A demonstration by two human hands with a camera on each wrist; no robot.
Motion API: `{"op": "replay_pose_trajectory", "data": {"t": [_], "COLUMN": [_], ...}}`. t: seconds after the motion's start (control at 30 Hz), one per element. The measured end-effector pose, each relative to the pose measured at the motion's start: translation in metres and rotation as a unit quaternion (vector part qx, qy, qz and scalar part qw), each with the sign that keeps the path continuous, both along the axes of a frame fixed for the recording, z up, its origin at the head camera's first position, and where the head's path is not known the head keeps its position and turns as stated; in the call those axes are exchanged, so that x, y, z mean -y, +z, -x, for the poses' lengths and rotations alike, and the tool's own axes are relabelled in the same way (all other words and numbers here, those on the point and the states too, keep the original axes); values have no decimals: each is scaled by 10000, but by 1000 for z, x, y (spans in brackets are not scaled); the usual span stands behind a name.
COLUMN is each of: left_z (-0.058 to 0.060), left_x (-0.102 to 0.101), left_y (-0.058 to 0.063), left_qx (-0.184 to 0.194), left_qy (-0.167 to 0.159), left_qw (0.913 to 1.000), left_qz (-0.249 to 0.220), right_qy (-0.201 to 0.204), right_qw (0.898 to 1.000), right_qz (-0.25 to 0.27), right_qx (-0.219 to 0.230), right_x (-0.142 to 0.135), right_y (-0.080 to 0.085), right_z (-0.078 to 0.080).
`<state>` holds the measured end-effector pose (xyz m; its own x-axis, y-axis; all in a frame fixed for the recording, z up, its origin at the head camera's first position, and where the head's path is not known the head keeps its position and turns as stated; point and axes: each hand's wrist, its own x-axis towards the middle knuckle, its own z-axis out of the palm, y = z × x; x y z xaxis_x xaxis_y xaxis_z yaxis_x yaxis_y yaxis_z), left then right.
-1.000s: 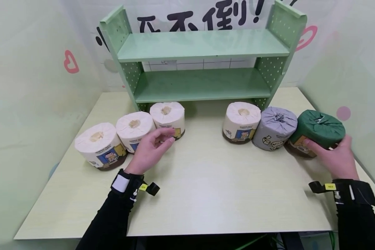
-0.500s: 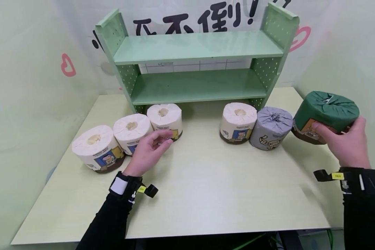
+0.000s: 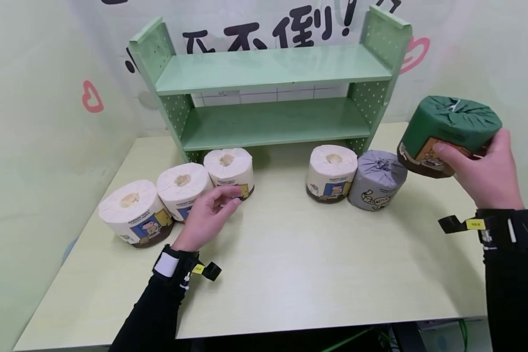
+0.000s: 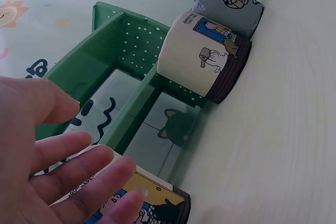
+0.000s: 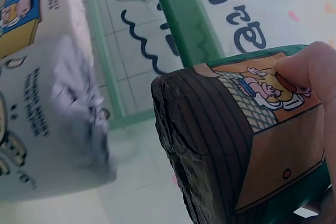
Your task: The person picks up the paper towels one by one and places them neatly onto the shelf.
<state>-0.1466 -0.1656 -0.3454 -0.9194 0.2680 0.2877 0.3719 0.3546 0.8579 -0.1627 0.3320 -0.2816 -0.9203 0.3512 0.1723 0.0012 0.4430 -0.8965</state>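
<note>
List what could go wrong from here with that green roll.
The green roll is held above the table by the right grip alone, so it might slip and drop. Lowered or swung left, it could also knock the purple roll, which might bump the white roll beside it.

Bright, diffuse light from above washes the head view, leaving pale glare mid-desk (image 3: 325,264), gloss on the green shelf (image 3: 273,66) and a soft shadow toward lower right. Both wrist views run dimmer and greyer; in the right one, the green roll (image 5: 236,135) looks crisp, while the lavender roll (image 5: 47,124) blurs at left.
</note>
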Motion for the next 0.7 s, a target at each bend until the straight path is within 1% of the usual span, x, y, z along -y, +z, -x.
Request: {"op": "replay_pose_trajectory", "data": {"t": [0.1, 0.27, 0.43, 0.57, 0.7], "left_z": [-1, -1, -2, -2, -3], "left_x": [0, -1, -3, -3, -4], "left_y": [-2, -3, -2, -2, -2], "left_qx": [7, -2, -31, -72, -73], "left_qy": [22, 38, 90, 89, 108], "left_qw": [10000, 10000, 9999, 9999, 9998], "left_qz": [-3, 17, 91, 116, 134], "right_qy": [140, 393, 705, 946, 1144], "right_qw": [9999, 9985, 9950, 9920, 9880], "right_qz": [-70, 186, 350, 391, 463], "right_qx": [-31, -318, -621, -735, -927], "right_x": [7, 21, 37, 49, 59], "right_y": [12, 34, 55, 71, 82], "right_z": [3, 10, 16, 24, 33]}}
